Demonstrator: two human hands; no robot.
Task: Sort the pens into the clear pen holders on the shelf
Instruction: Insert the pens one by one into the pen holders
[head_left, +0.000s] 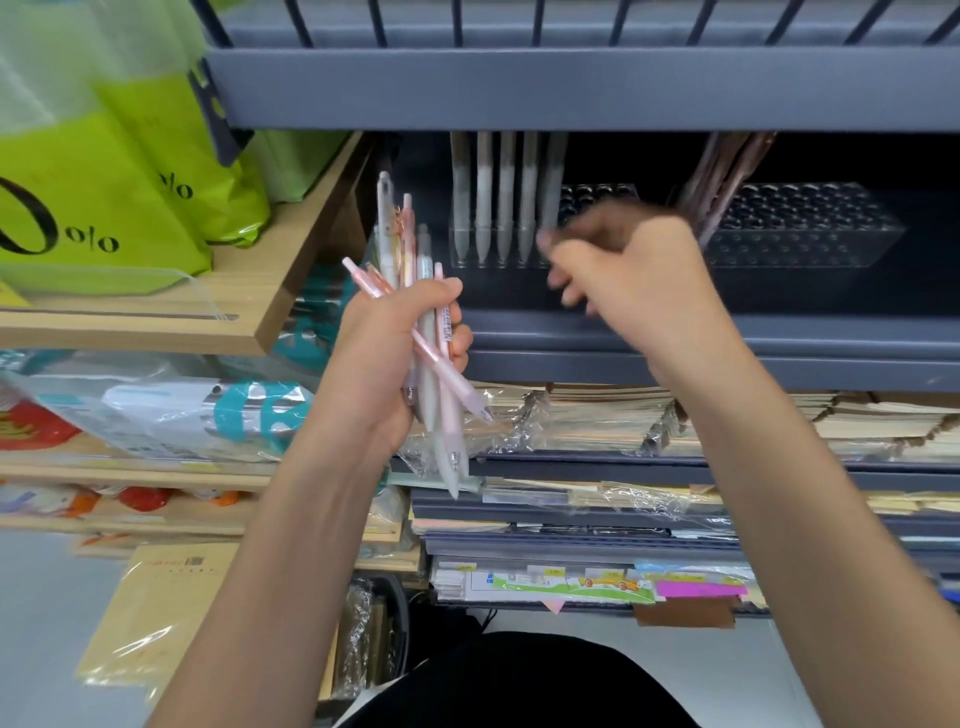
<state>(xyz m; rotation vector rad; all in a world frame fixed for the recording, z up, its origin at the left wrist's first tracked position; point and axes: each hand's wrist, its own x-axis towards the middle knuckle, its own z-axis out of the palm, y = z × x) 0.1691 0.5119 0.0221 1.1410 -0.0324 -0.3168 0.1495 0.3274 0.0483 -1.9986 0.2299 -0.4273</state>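
Grey metal shelving in a stationery shop, where we look down on two bare hands sorting stock. Our view has the left hand (384, 353) clenched around a loose bundle of pens (431, 358), pale pink, white and grey, held upright just in front of the shelf edge (675, 338).

The right hand (628, 275) is raised to the nearer clear pen holder (605, 193), its fingers curled and smeared by motion blur. We cannot tell whether it pinches a pen or holds nothing.

A row of frosted grey pens (504, 197) stands upright along that holder's front. Farther right, a second clear holder (810, 234) carries a few brownish pens (722, 171) leaning at its left end.

We judge the job to be partly done. Two small groups are seated by colour, most holes in both holders show empty, and the whole handful on the left is yet to be placed. The pink pens appear to have no group on the shelf so far.

Wrapped notebooks (597, 415) fill the tier below, and lime-green bags (104, 208) sit on a wooden shelf at left.
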